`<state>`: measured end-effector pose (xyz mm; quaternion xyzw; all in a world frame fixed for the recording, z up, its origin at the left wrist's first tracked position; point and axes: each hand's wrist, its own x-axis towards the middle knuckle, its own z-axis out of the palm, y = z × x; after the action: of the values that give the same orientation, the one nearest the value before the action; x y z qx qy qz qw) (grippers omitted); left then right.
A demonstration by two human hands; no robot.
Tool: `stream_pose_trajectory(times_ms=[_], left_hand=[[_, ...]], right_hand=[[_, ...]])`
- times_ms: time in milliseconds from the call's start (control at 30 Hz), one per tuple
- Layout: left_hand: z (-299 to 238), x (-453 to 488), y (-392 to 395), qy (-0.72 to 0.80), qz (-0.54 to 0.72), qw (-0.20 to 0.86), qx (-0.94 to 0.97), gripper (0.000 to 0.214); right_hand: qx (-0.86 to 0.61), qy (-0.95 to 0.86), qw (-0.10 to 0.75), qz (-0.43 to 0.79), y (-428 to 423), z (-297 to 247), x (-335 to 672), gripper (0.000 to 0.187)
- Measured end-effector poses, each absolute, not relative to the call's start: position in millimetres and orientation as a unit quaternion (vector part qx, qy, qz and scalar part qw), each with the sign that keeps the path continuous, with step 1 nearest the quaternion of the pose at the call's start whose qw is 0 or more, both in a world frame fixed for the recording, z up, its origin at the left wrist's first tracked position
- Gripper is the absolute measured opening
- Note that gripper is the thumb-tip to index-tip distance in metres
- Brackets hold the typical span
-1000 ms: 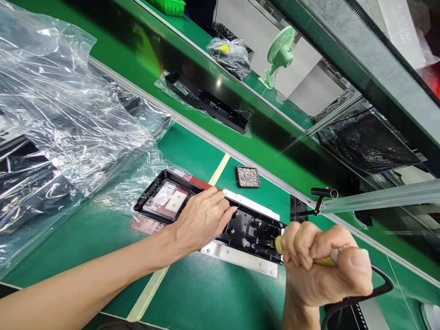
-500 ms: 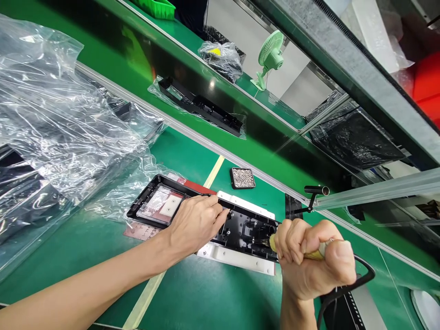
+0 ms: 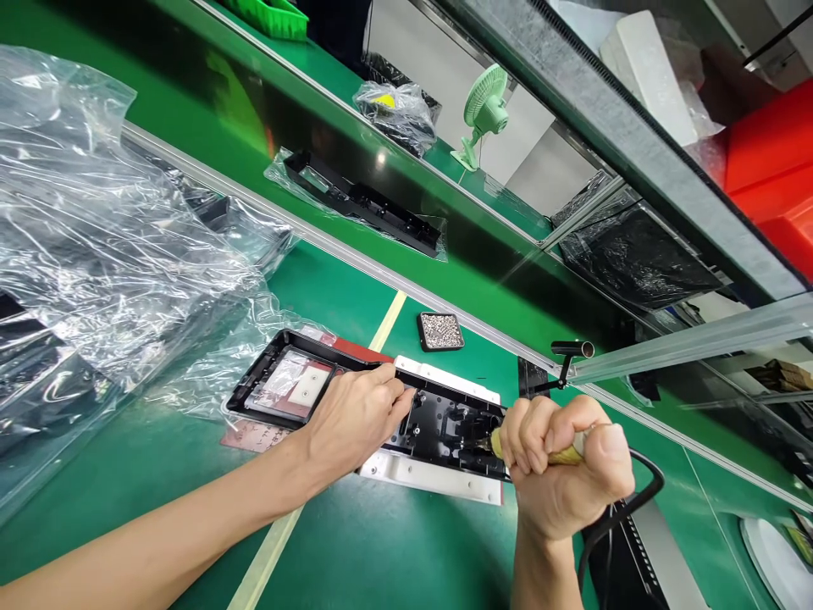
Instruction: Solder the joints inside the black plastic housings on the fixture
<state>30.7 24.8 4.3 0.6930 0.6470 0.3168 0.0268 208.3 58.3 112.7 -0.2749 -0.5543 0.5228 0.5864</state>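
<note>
A long black plastic housing (image 3: 438, 419) lies on a white fixture plate (image 3: 432, 477) on the green bench. My left hand (image 3: 353, 415) rests on the housing's middle, fingers curled and pressed together against it, holding it down. My right hand (image 3: 562, 470) is a closed fist around a yellow-handled tool (image 3: 559, 456) with a black cable (image 3: 626, 508). The tool's tip points into the right end of the housing. The housing's left end shows a window with a red and white part (image 3: 298, 385).
A small black tray of silver screws (image 3: 440, 331) sits behind the housing. Crumpled clear plastic bags (image 3: 120, 246) over black parts fill the left. Another bagged black housing (image 3: 356, 203) lies on the conveyor beyond the metal rail. A green fan (image 3: 479, 110) stands far back.
The view has drifted, so everything sits slightly lower-left in frame. Both hands keep their hold; my right fist with the tool has shifted a little toward the housing.
</note>
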Motion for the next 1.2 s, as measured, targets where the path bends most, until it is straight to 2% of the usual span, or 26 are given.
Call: stream_pose_trajectory(times_ms=[267,633,900,1033,1200], left_hand=[[2,30,27,0.645,0.308,0.042,0.698,0.041],[1,30,26,0.646,0.295,0.035,0.703,0.042],[2,29,26,0.648,0.294,0.039,0.701,0.041],[4,30,26,0.646,0.298,0.038,0.702,0.041],[3,29,25,0.645,0.301,0.031,0.702,0.04]], right_hand=[[-0.267,-0.564,0.559,0.546,61,115,216,0.036],[-0.166,-0.624,0.458,0.611,73,120,234,0.032],[-0.206,-0.602,0.487,0.598,74,121,229,0.036],[-0.208,-0.603,0.502,0.584,74,118,230,0.032],[-0.187,-0.612,0.485,0.596,76,118,232,0.031]])
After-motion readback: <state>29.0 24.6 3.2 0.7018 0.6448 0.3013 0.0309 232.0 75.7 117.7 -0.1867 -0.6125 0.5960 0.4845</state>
